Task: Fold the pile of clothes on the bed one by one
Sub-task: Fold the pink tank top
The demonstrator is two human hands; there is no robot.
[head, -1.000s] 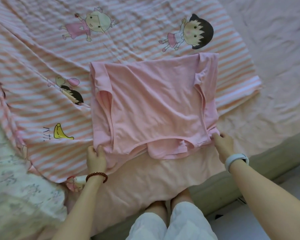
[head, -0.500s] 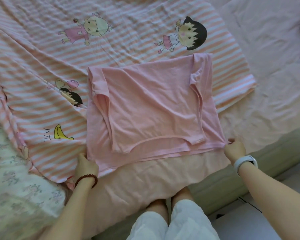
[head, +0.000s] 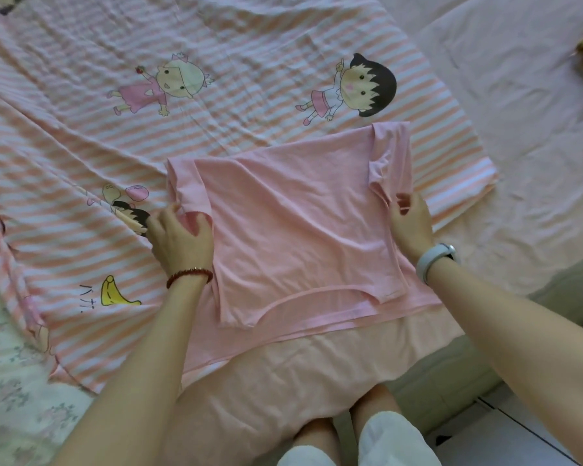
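A pink T-shirt (head: pixel 293 227) lies flat near the bed's front edge, both sleeves folded inward, neckline toward me. My left hand (head: pixel 179 240) grips the shirt's left side at the folded sleeve, fingers curled over the fabric. My right hand (head: pixel 409 220) holds the right side just below the right sleeve, thumb on top of the cloth. The shirt rests partly on a pink-and-white striped cartoon sheet (head: pixel 216 62).
A plain pink bed sheet (head: pixel 519 129) covers the right part of the bed. A floral cloth (head: pixel 11 381) lies at the lower left. The mattress edge (head: pixel 485 381) and a tiled floor (head: pixel 535 432) are at the lower right. My knees (head: pixel 350 432) touch the bed.
Both hands have left the shirt's near hem corners and moved up along its sides to the sleeve folds. The shirt lies flatter than before.
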